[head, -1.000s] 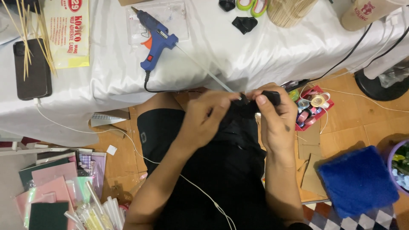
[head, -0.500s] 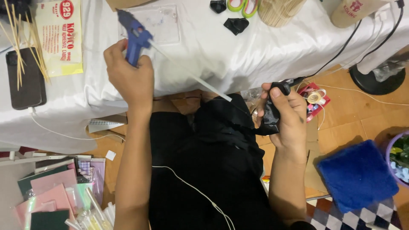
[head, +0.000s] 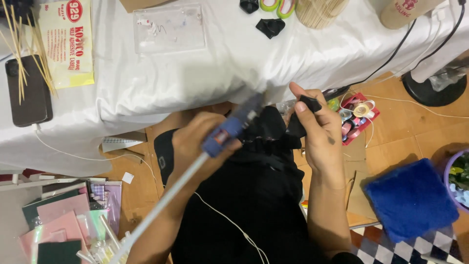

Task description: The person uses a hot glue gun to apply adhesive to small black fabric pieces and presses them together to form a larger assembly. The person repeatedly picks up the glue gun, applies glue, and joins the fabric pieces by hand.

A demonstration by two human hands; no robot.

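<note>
Down off the white-draped table [head: 195,73] comes the blue glue gun [head: 229,129], left hand [head: 198,146] wrapped tight around it; right hand [head: 317,132] pinches black fabric [head: 305,110], blue fuzzy cloth [head: 410,200] nearby.

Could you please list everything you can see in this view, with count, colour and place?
glue gun: one, blue, in the left hand, nozzle toward the black piece
glue stick: one, whitish, sticking out behind the gun
black piece: one, black, pinched in the right hand
tablecloth: one, white, over the table at top
phone: one, black, far left on the cloth
skewers: several, tan, across the phone
label pack: one, yellow, top left
clear tray: one, transparent, top centre
red basket: one, red, on the floor right of the hands
furry cloth: one, blue, lower right floor
paper sheets: several, pink and green, lower left
left hand: one, gripping the gun
right hand: one, holding the black piece
</note>
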